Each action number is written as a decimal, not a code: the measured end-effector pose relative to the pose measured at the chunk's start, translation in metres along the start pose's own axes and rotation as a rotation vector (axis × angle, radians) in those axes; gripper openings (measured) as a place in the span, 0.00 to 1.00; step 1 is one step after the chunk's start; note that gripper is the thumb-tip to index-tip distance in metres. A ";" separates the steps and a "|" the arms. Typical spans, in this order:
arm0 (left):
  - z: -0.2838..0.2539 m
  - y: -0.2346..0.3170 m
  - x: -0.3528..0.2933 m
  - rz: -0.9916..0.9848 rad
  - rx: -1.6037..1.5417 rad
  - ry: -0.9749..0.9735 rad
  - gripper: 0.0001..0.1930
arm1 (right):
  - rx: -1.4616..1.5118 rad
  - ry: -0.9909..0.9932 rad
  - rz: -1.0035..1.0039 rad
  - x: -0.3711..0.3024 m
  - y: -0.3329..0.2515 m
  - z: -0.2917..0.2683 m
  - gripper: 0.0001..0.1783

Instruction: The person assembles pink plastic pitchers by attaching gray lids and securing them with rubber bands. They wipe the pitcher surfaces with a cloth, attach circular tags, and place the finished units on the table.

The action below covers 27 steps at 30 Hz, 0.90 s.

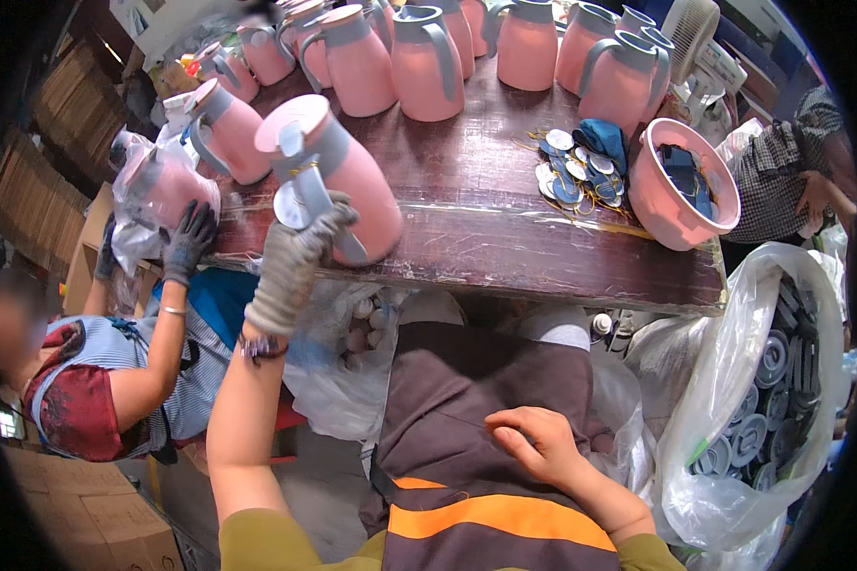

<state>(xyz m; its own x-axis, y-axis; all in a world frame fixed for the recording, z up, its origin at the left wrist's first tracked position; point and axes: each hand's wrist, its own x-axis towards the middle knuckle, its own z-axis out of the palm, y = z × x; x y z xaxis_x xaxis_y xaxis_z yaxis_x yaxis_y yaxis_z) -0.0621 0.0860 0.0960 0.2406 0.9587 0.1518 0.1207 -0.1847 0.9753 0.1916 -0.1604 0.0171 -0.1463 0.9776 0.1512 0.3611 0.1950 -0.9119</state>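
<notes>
My left hand, in a striped grey glove, is closed round the grey handle of a pink thermos jug near the table's front edge. The jug leans slightly and has a pink lid. A round white tag hangs by a gold string at its handle, just above my fingers. My bare right hand lies over the dark apron on my lap. Its fingers are loosely curled together, with nothing visible in them.
More pink jugs line the table's far side. Tags lie beside a pink basin. At left, a co-worker's gloved hands handle a plastic-wrapped jug. A clear bag of grey lids stands at right.
</notes>
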 end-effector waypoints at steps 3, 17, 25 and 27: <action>-0.024 -0.051 0.043 -0.080 0.005 0.218 0.12 | -0.002 0.021 0.045 -0.001 0.012 -0.004 0.08; 0.102 0.010 0.267 0.300 1.382 0.153 0.24 | -0.223 0.432 0.002 0.002 0.128 -0.009 0.04; 0.121 0.051 0.341 0.315 1.755 -0.148 0.21 | -0.170 0.640 -0.007 0.100 0.108 -0.097 0.13; 0.113 0.048 0.323 0.534 1.641 -0.180 0.20 | -0.314 0.678 -0.072 0.160 0.108 -0.130 0.17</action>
<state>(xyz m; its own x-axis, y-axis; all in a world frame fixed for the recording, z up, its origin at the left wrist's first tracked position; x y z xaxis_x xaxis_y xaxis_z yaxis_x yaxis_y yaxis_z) 0.1300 0.3626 0.1741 0.6587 0.7106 0.2473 0.7441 -0.5664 -0.3543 0.3275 0.0271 -0.0080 0.3828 0.7761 0.5012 0.6331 0.1747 -0.7541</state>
